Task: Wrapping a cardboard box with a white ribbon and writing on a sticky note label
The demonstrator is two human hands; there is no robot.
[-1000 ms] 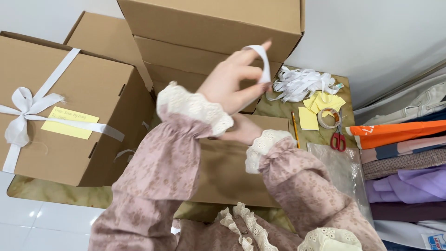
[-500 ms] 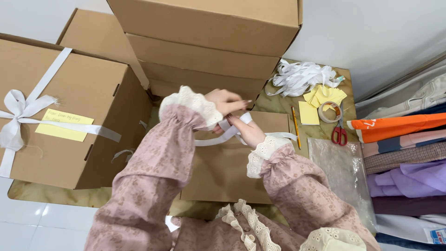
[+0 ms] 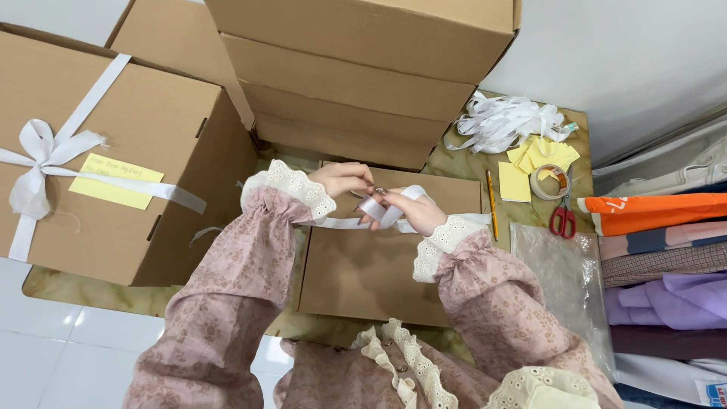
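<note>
My fingertips meet over the middle of the flat brown cardboard box [image 3: 379, 257] in front of me. My left hand [image 3: 344, 180] is closed in a pinch on the white fabric ribbon [image 3: 376, 210], thumb and forefinger pressed together at its upper edge. My right hand [image 3: 413, 212] curls around the same ribbon from the other side, fingers bent and gripping a loop of it. The ribbon runs between both hands and trails left under my left cuff, lying just above the box lid.

I judge the ribbon to be very light, soft and limp, with no stiffness of its own; it will sag wherever it is not held, and its smooth weave may slip through a loose pinch. Flat between fingertip pads, close to the crossing point, looks like the best hold.

Further out, a large brown cardboard box tied with a white ribbon bow and a yellow note [image 3: 113, 159] stands to my left. A stack of plain brown cardboard boxes [image 3: 356, 68] rises behind my hands. To the right lie a yellow pencil [image 3: 491, 204], a heap of cut white ribbon [image 3: 503, 121], yellow paper slips [image 3: 534, 155], a roll of clear tape [image 3: 549, 180] and red-handled scissors [image 3: 562, 220]. Folded fabrics in orange, pink and lilac [image 3: 666, 250] are stacked at the far right.
</note>
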